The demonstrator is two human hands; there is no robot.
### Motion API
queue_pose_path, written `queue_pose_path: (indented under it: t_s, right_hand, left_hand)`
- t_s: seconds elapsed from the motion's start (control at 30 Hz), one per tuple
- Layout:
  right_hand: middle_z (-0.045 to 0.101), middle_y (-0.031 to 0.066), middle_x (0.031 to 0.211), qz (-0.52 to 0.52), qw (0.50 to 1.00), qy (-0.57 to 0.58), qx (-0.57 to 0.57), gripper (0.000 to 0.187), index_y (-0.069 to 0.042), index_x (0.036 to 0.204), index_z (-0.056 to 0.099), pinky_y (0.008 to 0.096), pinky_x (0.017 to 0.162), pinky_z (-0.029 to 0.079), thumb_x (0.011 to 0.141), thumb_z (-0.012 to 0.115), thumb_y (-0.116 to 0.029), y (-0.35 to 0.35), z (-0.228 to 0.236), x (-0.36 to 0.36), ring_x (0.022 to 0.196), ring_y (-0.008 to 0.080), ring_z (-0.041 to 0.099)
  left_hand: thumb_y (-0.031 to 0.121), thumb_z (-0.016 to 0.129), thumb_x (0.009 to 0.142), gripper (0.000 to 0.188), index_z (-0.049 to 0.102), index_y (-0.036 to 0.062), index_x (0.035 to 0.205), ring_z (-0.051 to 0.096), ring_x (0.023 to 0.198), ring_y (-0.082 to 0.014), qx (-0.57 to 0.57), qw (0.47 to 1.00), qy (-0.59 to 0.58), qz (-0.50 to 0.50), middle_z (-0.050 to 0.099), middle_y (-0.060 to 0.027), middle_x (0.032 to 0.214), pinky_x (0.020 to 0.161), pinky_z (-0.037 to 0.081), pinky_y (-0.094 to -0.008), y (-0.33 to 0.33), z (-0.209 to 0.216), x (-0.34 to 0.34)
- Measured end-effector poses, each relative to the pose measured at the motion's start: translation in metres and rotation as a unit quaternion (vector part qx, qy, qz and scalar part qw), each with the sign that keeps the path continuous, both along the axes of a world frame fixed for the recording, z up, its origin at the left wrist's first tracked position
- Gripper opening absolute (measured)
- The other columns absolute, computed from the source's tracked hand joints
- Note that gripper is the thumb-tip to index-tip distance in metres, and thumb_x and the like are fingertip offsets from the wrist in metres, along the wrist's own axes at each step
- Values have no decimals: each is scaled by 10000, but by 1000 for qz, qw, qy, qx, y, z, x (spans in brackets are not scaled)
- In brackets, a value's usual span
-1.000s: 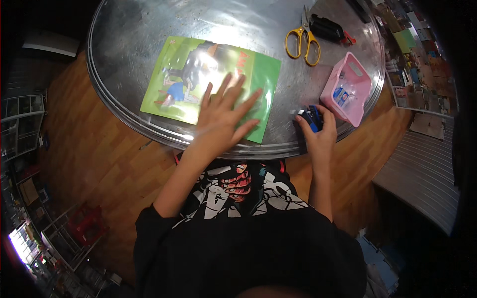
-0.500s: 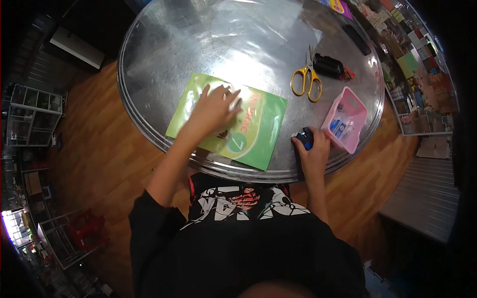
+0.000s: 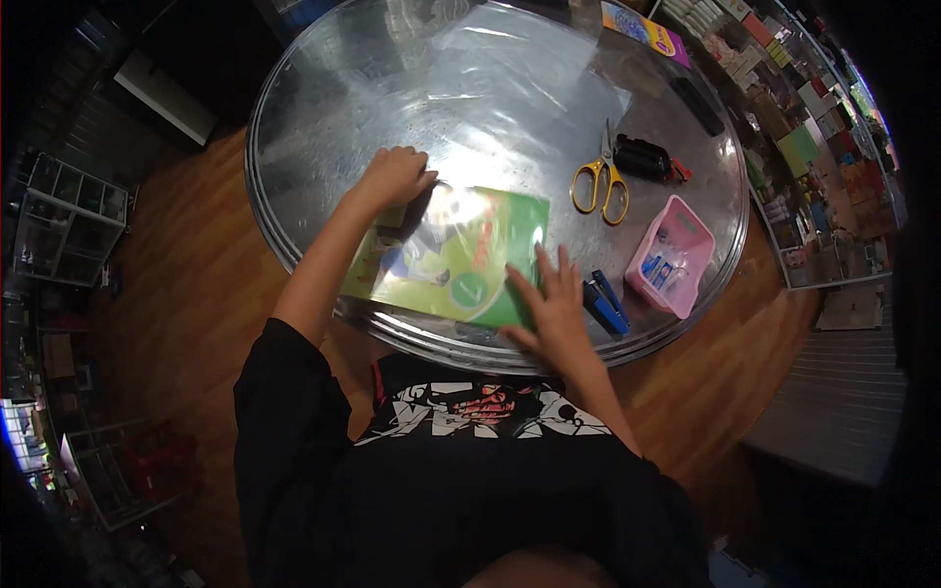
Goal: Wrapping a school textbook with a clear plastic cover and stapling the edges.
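At the near edge of a round metal surface (image 3: pixel 323 137), a green book (image 3: pixel 446 260) lies closed and slightly askew, its glare suggesting a clear film over the cover. The left hand (image 3: pixel 397 174) is at the book's far left corner, knuckles up and fingers curled; whether its grip pinches the cover or film, or merely rests there, cannot be told. The right hand (image 3: pixel 561 312) is palm down at the near right corner, its grip unclosed, fingers spread and holding nothing, seemingly touching the cover. Just beside it, unheld, lies a blue and black stapler (image 3: pixel 607 304); to its right stands a pink basket (image 3: pixel 686 225) containing small blue-and-white items (image 3: pixel 665 272). Beyond lie yellow-handled scissors (image 3: pixel 606 165), blades pointing away, next to a black object (image 3: pixel 642 159) with a red end. At the far side are a clear sheet (image 3: pixel 529 59), well apart from the book, and a colourful packet (image 3: pixel 645 32). As to progress, the book seems flat and largely squared beneath its film; the far left corner, partly hidden by the left hand, appears not yet settled. No staple can be made out.
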State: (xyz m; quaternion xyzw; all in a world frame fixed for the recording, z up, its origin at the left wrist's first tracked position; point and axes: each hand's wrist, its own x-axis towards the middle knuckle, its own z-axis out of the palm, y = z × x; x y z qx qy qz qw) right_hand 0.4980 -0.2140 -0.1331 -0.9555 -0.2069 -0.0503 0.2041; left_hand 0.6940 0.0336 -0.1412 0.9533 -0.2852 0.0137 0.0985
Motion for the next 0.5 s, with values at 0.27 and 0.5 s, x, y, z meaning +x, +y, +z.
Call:
queue_pose_path:
  t_s: [0.27, 0.5]
  right_hand:
    - [461, 196, 1158, -160, 976, -107, 101, 454, -31, 1113, 529, 422, 925, 312, 721, 647, -228, -4, 2, 67, 1087, 357, 400]
    - [538, 170, 1009, -96, 989, 14, 110, 371, 4, 948, 616, 393, 841, 369, 768, 604, -320, 35, 5, 28, 955, 320, 464]
  left_hand:
    - [383, 493, 831, 416, 559, -27, 859, 558, 794, -369, 26, 965, 152, 214, 587, -223, 824, 697, 429, -429, 72, 21, -70]
    - [329, 534, 830, 380, 531, -31, 951, 585, 675, -310, -184, 906, 200, 326, 596, -189, 741, 609, 437, -376, 61, 25, -175]
